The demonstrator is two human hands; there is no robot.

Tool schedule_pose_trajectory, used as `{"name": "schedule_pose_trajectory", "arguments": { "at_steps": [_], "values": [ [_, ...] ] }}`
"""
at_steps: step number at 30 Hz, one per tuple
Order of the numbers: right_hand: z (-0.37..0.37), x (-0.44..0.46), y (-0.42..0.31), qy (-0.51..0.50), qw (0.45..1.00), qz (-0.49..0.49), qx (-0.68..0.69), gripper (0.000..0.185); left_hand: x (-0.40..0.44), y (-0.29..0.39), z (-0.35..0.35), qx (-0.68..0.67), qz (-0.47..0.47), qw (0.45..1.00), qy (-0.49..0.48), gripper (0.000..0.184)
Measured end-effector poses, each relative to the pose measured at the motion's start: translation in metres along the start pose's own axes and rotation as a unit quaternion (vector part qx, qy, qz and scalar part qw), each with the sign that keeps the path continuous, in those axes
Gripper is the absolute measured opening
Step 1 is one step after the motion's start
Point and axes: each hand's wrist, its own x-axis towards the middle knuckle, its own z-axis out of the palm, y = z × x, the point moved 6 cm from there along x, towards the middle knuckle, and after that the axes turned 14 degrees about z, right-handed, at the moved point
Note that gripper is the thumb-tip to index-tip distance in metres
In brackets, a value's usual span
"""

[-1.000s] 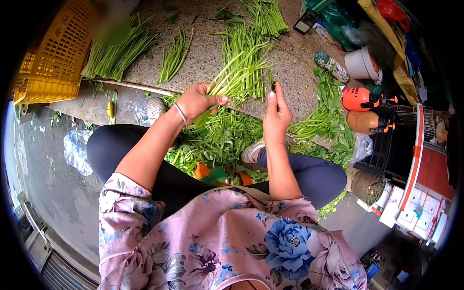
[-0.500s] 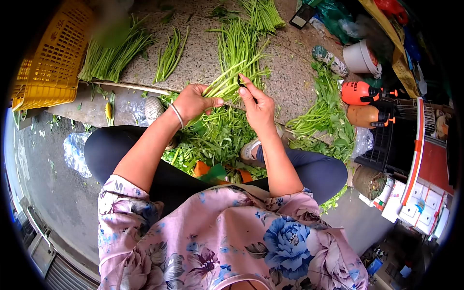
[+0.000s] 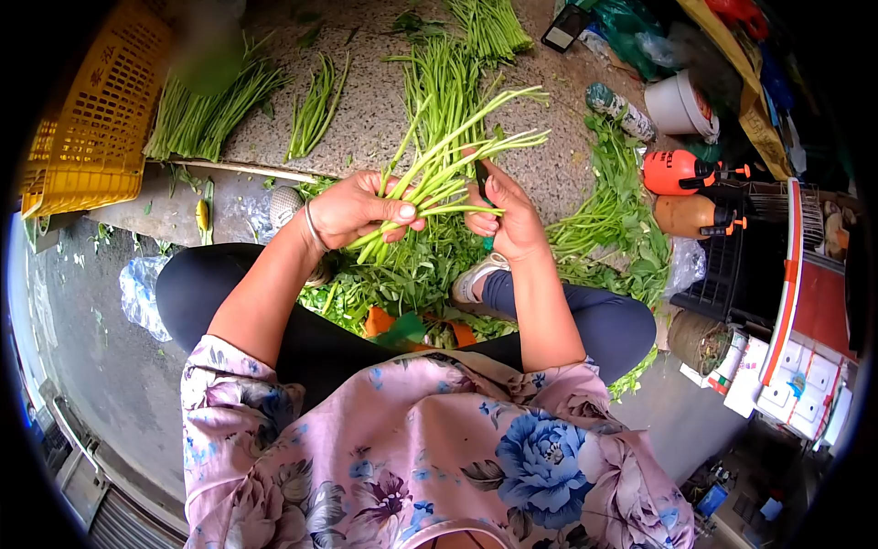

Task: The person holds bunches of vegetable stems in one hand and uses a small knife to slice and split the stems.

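Observation:
My left hand (image 3: 359, 212) is closed round a loose bunch of green leafy-vegetable stems (image 3: 437, 174), with the thumb pressed on top. Their pale ends fan out to the upper right. Close beside the stems, my right hand (image 3: 508, 212) is curled round a small knife (image 3: 481, 171); its dark blade shows above the fingers and a bit of green below them. Beneath both hands lies a heap of cut leaves (image 3: 407, 265). Behind them, a pile of trimmed stems (image 3: 441, 87) rests on the speckled stone slab (image 3: 375, 101).
A yellow plastic crate (image 3: 105, 110) stands at the far left, near another stem bundle (image 3: 215, 105). Leafy stems (image 3: 613, 210) lie at the right, beside a red spray bottle (image 3: 672, 172), an orange spray bottle (image 3: 686, 215) and a white bucket (image 3: 677, 105).
The stems have swung from lying toward the upper left of the knife to fanning up and right. My right hand has moved down and slightly right, turning with the knife.

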Motion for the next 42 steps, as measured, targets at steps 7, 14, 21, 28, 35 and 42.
{"name": "schedule_pose_trajectory", "arguments": {
  "at_steps": [7, 14, 21, 28, 35, 42],
  "values": [
    [0.012, 0.005, 0.001, -0.011, 1.000, -0.001, 0.003, 0.032, -0.001, -0.002, 0.004, -0.011, -0.014, 1.000, -0.011, 0.018],
    [-0.017, 0.006, -0.006, 0.241, 0.904, -0.165, -0.312, 0.034, 0.000, -0.005, -0.004, -0.012, -0.030, 0.999, 0.037, 0.017],
    [-0.039, -0.033, 0.001, 0.288, 0.945, -0.053, -0.146, 0.037, 0.002, -0.011, -0.009, 0.019, -0.041, 0.998, 0.046, 0.015],
    [-0.030, -0.038, 0.003, 0.166, 0.982, -0.065, -0.066, 0.036, 0.003, -0.021, -0.014, 0.148, -0.059, 0.987, 0.030, 0.015],
    [-0.083, -0.063, 0.007, 0.453, 0.799, -0.149, -0.366, 0.030, 0.000, -0.023, -0.019, 0.210, -0.094, 0.972, 0.048, 0.016],
    [-0.067, -0.049, 0.031, 0.173, 0.983, 0.055, 0.021, 0.041, 0.000, -0.035, -0.022, 0.308, -0.116, 0.944, 0.023, 0.013]
  ]
}}
